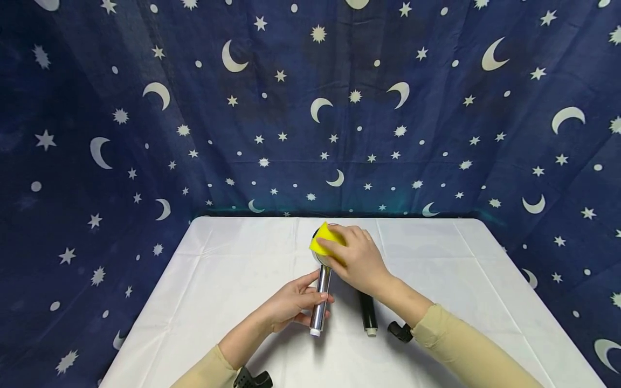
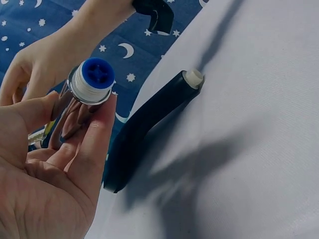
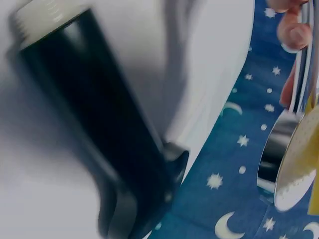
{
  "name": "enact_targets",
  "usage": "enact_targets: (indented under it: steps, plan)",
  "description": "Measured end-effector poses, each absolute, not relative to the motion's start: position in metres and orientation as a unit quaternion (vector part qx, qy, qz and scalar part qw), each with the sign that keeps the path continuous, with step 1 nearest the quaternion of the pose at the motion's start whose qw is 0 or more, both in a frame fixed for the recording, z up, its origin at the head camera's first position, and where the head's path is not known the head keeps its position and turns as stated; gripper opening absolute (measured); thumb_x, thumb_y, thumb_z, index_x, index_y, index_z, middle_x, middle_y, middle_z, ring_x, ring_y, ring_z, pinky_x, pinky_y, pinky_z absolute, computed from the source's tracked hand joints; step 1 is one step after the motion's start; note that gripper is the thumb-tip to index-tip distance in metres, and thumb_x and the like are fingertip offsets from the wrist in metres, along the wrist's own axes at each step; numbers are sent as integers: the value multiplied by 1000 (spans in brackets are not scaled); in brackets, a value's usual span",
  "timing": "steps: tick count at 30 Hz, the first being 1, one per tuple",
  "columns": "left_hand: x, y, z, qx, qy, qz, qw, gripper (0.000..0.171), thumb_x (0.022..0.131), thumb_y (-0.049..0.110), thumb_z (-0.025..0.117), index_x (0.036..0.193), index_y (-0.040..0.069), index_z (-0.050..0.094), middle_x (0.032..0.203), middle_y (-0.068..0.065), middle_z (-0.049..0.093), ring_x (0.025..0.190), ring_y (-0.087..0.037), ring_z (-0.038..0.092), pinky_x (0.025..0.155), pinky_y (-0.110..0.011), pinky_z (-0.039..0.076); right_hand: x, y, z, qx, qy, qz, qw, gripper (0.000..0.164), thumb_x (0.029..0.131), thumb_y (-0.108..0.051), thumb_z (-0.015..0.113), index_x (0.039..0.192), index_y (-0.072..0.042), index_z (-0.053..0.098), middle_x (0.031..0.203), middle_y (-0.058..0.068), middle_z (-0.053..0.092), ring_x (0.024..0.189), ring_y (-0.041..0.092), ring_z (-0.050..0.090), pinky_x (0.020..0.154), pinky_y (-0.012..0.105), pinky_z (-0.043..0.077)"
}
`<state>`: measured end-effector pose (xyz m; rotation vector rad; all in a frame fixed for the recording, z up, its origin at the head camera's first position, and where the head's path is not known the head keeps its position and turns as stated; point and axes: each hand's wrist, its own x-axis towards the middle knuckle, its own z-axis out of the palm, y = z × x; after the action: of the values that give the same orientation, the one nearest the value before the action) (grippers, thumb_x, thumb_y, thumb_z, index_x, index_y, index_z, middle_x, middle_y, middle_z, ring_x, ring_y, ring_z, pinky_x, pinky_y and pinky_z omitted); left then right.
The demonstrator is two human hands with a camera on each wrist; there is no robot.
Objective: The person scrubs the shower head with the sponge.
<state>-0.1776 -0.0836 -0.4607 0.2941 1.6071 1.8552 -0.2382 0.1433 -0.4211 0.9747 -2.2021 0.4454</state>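
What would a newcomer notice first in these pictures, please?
Probably the yellow cloth or sponge, which the right hand holds over a silver shower head, above the white table. The left hand grips the handle. Behind, a dark blue curtain with pale moons and stars fills the background.

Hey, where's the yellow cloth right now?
In the head view, the yellow cloth is just below and right of centre, held by the right hand over the round end of the silver shower head, which the left hand holds.
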Motion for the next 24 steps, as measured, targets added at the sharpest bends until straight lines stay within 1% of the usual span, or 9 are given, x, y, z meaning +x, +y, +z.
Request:
enact_targets:
  steps: [2,6,9,13,18,21,23,24]
  plan:
    - [-177,-84,-461,111,615,708,330,77,99,22,70,163,20,27,120,-13,71,91,-23,74,62,-31,59,-241,148,-421,364,-850,163,345,41,86,-20,81,126,-23,74,135,15,61,108,35,58,87,51,48]
    - [-176,-84,-460,110,613,708,332,78,100,22,69,164,19,25,120,-12,71,92,-23,74,63,-31,59,-252,162,-419,308,-866,161,360,41,85,-17,83,124,-20,75,133,16,61,108,38,56,88,52,46]
    - [-176,-85,-460,110,613,708,332,76,101,21,68,164,19,26,120,-12,71,93,-24,74,63,-31,59,-254,165,-418,302,-868,164,358,42,85,-18,83,126,-18,74,133,18,61,108,39,56,89,53,46]
    - [-178,-85,-459,110,611,711,330,74,101,20,68,163,21,28,119,-13,71,93,-25,74,63,-32,60,-243,157,-421,341,-859,175,340,40,87,-22,80,127,-20,74,136,16,61,110,38,57,91,53,47]
    - [-180,-87,-457,111,613,713,320,73,101,21,68,163,21,29,121,-15,71,93,-26,74,64,-32,60,-223,146,-424,390,-847,176,316,38,88,-24,77,125,-23,74,133,11,63,108,31,58,89,49,49]
    - [-181,-89,-457,110,617,714,313,73,100,23,69,162,20,30,121,-15,71,94,-28,74,66,-34,61,-216,145,-426,425,-836,157,310,39,86,-22,78,126,-24,74,133,10,64,107,29,59,89,48,50]
    - [-182,-90,-456,112,616,716,308,73,100,24,69,162,19,30,121,-15,71,94,-28,74,67,-35,61,-217,148,-424,446,-829,141,308,40,86,-20,78,126,-25,74,135,11,63,109,30,59,90,48,50]
    - [-182,-90,-456,112,613,718,309,74,99,24,70,162,20,31,121,-16,70,94,-28,74,67,-35,61,-219,150,-424,452,-825,137,310,41,85,-19,79,126,-25,74,136,11,63,110,31,59,92,49,50]
